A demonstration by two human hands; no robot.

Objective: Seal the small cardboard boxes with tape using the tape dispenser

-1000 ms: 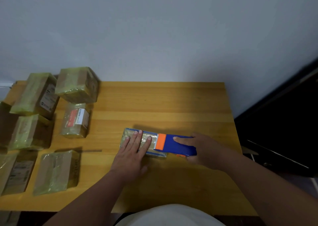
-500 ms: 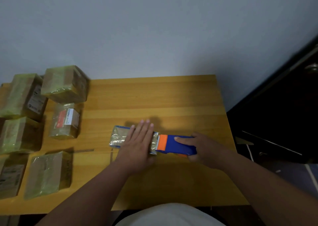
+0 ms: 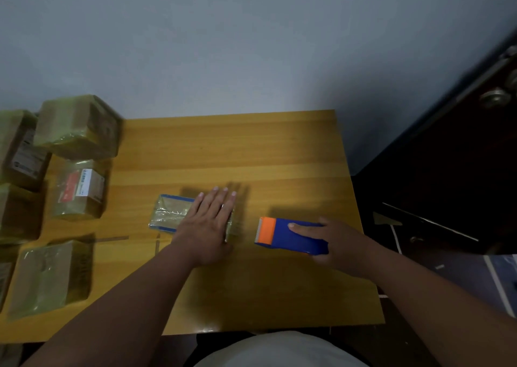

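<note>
Box: the small taped box [image 3: 174, 212] lies flat near the middle of the wooden table [image 3: 223, 148], its blue edging showing at the far and near left edges.
Left hand: the left hand [image 3: 208, 224] lies flat on the right part of the box, fingers straight and close together, pointing away.
Tape dispenser: the blue tape dispenser [image 3: 291, 235] with its orange toothed end sits just right of the box, apart from it.
Right hand: the right hand [image 3: 340, 243] grips the dispenser's right end, forefinger stretched along the top (the other fingers are hidden).
Other boxes: several tape-wrapped boxes [image 3: 75, 127] cluster along the table's left side.
Far right: a dark door [image 3: 461, 170] with a round knob.
</note>
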